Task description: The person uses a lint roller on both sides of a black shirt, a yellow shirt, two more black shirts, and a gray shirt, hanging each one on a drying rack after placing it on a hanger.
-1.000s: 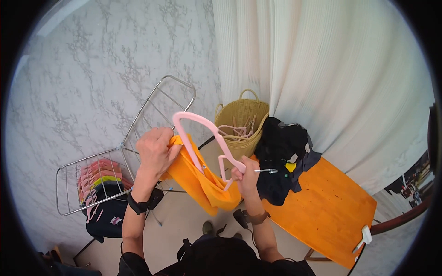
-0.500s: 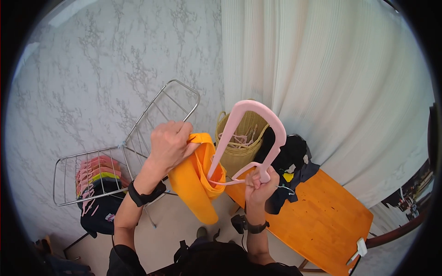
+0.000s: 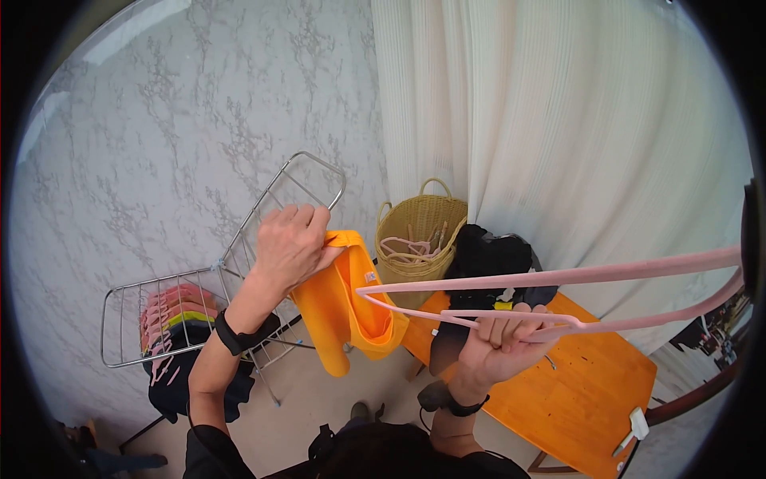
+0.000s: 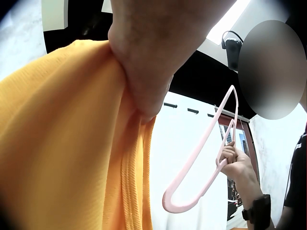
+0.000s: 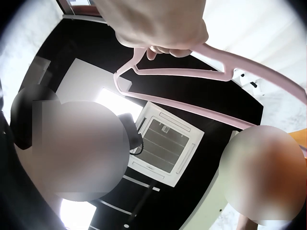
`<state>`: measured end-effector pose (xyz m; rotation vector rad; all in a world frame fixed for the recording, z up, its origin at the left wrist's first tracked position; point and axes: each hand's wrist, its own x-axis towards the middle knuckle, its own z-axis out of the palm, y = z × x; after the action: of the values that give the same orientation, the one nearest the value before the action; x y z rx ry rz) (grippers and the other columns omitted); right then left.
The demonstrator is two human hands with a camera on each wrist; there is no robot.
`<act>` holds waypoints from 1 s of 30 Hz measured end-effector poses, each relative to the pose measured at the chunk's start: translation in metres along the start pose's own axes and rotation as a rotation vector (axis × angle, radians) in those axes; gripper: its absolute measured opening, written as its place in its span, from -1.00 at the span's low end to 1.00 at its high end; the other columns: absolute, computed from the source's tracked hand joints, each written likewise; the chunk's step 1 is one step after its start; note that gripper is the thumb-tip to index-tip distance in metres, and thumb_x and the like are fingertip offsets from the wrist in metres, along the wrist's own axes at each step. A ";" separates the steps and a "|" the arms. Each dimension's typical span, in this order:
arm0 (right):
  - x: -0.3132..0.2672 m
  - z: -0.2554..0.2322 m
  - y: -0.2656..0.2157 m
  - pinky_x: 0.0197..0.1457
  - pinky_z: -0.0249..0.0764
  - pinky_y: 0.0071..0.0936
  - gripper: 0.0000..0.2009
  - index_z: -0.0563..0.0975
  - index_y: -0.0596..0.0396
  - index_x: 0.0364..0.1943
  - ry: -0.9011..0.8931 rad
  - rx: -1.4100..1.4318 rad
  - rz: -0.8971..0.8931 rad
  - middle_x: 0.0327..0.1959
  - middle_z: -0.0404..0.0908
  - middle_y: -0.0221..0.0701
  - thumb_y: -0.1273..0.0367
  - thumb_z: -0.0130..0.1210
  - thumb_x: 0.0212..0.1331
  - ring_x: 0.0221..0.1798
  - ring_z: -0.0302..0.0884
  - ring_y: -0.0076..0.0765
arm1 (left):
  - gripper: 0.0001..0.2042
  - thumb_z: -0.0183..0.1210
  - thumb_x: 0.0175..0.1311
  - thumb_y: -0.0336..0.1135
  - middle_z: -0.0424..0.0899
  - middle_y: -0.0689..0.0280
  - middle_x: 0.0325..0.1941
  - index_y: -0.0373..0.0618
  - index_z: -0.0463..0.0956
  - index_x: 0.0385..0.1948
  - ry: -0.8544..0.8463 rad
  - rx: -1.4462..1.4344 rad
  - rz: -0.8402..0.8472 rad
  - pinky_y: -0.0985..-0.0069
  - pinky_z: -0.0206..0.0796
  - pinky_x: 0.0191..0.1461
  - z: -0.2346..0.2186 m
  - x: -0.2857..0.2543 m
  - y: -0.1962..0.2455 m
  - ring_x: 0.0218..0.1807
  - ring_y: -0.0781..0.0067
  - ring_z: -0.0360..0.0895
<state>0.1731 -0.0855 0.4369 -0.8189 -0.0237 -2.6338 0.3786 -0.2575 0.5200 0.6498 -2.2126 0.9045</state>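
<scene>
The orange wooden table (image 3: 578, 391) stood to my right, dark clothes (image 3: 488, 257) heaped at its far end. Nearby stood a wicker basket (image 3: 431, 214) with pink hangers inside, backed by a pale curtain (image 3: 574, 144) and marbled wall (image 3: 199, 120); a metal drying rack (image 3: 102, 327) was on my left. My left hand (image 3: 289, 249) pinched the orange garment (image 3: 323, 319) by its upper edge, letting it hang. My right fingers curled closed around the pink hanger (image 3: 638, 269), its near end just beside the garment's opening.
</scene>
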 end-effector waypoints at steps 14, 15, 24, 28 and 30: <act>-0.030 -0.006 0.042 -0.71 -0.19 -0.59 -0.55 0.27 0.08 -0.74 0.119 -0.282 0.037 -0.82 0.10 -0.49 0.19 -0.27 0.31 -0.80 -0.13 -0.58 | -0.56 0.32 -0.18 0.12 0.30 0.40 -0.60 0.02 0.32 -0.59 0.146 0.031 0.016 0.44 0.10 -0.49 -0.023 -0.004 0.016 -0.54 0.41 0.35; -0.033 -0.006 0.040 -0.71 -0.19 -0.59 -0.55 0.27 0.08 -0.74 0.118 -0.284 0.038 -0.82 0.10 -0.49 0.19 -0.27 0.31 -0.80 -0.13 -0.58 | -0.56 0.32 -0.18 0.12 0.30 0.40 -0.60 0.02 0.32 -0.59 0.146 0.029 0.014 0.44 0.10 -0.49 -0.024 -0.006 0.016 -0.54 0.41 0.35; -0.044 0.029 0.017 -0.73 -0.18 -0.60 -0.59 0.25 0.07 -0.68 0.227 0.047 -0.193 -0.82 0.10 -0.49 0.28 -0.27 0.39 -0.83 -0.15 -0.60 | -0.57 0.33 -0.17 0.11 0.30 0.39 -0.58 0.02 0.33 -0.57 0.156 0.013 0.006 0.43 0.10 -0.47 -0.034 -0.003 0.017 -0.51 0.41 0.34; -0.049 0.035 0.034 -0.70 -0.18 -0.57 -0.61 0.26 0.04 -0.68 0.133 -0.009 -0.013 -0.80 0.11 -0.50 0.27 -0.25 0.38 -0.80 -0.12 -0.62 | -0.57 0.33 -0.17 0.11 0.31 0.38 -0.58 0.02 0.33 -0.58 0.145 0.028 0.005 0.44 0.10 -0.47 -0.038 -0.007 0.022 -0.51 0.40 0.35; -0.050 0.020 0.055 -0.70 -0.13 -0.60 -0.59 0.26 0.06 -0.69 -0.015 -0.340 -0.025 -0.79 0.16 -0.47 0.27 -0.24 0.38 -0.78 -0.05 -0.65 | -0.57 0.33 -0.17 0.11 0.31 0.38 -0.59 0.02 0.33 -0.59 0.169 0.040 -0.009 0.44 0.11 -0.47 -0.036 -0.005 0.018 -0.52 0.39 0.35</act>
<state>0.2417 -0.1162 0.4202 -0.9498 0.4226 -2.6943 0.3843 -0.2187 0.5284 0.5789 -2.0448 0.9648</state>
